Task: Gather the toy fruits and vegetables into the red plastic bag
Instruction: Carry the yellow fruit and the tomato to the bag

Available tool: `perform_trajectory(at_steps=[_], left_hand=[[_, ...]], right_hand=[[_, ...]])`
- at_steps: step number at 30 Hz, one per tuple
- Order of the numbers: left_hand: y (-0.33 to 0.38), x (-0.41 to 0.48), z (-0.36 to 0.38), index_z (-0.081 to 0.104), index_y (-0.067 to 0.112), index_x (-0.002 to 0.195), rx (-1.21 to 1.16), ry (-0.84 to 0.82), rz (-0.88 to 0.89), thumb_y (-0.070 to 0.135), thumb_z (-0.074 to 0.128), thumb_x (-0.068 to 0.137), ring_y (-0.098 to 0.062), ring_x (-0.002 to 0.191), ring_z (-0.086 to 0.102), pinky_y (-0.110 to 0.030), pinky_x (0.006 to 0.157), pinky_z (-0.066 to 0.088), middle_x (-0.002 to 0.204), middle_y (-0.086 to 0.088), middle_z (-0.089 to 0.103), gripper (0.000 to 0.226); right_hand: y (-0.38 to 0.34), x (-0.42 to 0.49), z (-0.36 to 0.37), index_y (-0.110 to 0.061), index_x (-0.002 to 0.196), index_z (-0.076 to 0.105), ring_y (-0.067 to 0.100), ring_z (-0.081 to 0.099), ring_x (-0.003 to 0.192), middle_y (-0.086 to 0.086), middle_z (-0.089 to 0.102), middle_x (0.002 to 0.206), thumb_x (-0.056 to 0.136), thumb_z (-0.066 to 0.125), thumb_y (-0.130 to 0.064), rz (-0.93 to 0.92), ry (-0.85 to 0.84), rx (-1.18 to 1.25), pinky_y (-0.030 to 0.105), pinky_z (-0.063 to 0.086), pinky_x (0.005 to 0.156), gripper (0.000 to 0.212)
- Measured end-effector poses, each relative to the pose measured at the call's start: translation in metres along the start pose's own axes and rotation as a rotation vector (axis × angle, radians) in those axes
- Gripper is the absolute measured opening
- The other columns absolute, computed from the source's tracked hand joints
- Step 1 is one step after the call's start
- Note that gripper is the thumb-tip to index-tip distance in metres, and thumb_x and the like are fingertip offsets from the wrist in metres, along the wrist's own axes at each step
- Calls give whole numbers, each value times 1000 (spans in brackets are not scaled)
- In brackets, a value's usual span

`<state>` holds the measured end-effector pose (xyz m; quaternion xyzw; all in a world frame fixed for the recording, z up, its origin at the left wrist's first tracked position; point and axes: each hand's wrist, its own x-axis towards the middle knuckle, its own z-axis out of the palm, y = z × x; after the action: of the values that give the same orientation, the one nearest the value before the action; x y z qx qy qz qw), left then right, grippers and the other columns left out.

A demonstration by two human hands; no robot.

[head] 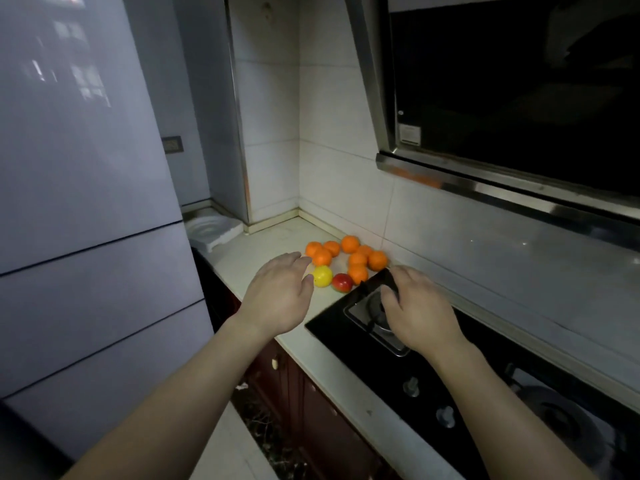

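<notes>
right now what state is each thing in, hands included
left hand, open, holding nothing
right hand, open, over the burner
oranges, loose on the counter
yellow fruit, loose, unbagged
red fruit, loose, unbagged
burner, unlit
fridge, doors closed

We face dim white tiled walls (pixel 332 133). A grey fridge (pixel 86 202) stands left of the pale table (pixel 266 240); a range hood (pixel 519 81) overhangs the black hob (pixel 367 355).
</notes>
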<state>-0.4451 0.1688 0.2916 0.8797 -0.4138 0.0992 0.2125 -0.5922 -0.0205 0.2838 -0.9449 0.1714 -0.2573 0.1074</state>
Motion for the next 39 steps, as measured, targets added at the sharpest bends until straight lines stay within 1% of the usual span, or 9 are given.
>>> perform_trajectory(at_steps=[6,11,16,18,22,26,30,33,39], left_hand=[[-46,63,7,41,14,146,34,-10,-46,33,34,102,-21,141,31,-28,115,17,151,-8,39,48],[-81,105,25,38,14,147,17,-44,-85,33,34,103,-21,143,27,-29,117,15,154,-9,36,49],[-113,135,44,39,15,147,1,-82,-87,40,27,98,-21,142,30,-28,116,16,153,-9,37,56],[-130,150,52,38,16,147,-7,-91,-78,39,27,99,-21,142,29,-27,116,15,153,-9,37,55],[-167,180,67,38,18,148,-31,-105,-41,35,35,102,-20,142,29,-28,117,15,154,-7,36,48],[-202,208,77,43,16,145,-64,-118,23,38,32,99,-20,138,36,-30,114,23,150,-7,43,52],[-235,237,89,40,16,146,-105,-160,100,34,38,101,-20,138,35,-32,113,26,150,-6,41,48],[-249,254,102,39,16,146,-131,-199,168,33,38,101,-20,137,35,-33,113,27,150,-5,41,48],[-257,282,142,43,13,142,-164,-310,246,31,39,101,-23,131,40,-33,109,31,143,-8,47,45]], right_hand=[[13,76,49,-13,114,55,27,52,104,9,60,115,92,40,-33,13,-29,38,38,45,88,33],[18,125,85,-10,124,52,25,50,106,8,58,118,88,28,-42,13,-78,58,37,45,90,53],[19,153,112,-6,128,52,29,50,110,13,57,121,92,40,-34,62,-126,55,41,45,93,47],[17,165,124,-8,128,53,26,50,109,10,58,120,92,37,-37,68,-136,43,39,45,92,48],[5,189,150,-10,122,56,24,52,104,8,59,114,91,33,-38,105,-128,13,35,45,89,48],[-9,209,177,-8,127,55,29,52,109,10,58,121,91,29,-42,166,-141,-27,35,42,91,55],[-13,222,205,-12,127,54,30,51,107,10,60,118,93,36,-37,261,-143,-72,36,41,91,46],[-15,227,223,-16,121,54,30,51,104,8,59,115,92,32,-43,335,-173,-92,39,44,89,46],[5,233,254,-14,123,53,31,52,104,9,58,117,96,38,-40,421,-211,-114,42,44,90,41]])
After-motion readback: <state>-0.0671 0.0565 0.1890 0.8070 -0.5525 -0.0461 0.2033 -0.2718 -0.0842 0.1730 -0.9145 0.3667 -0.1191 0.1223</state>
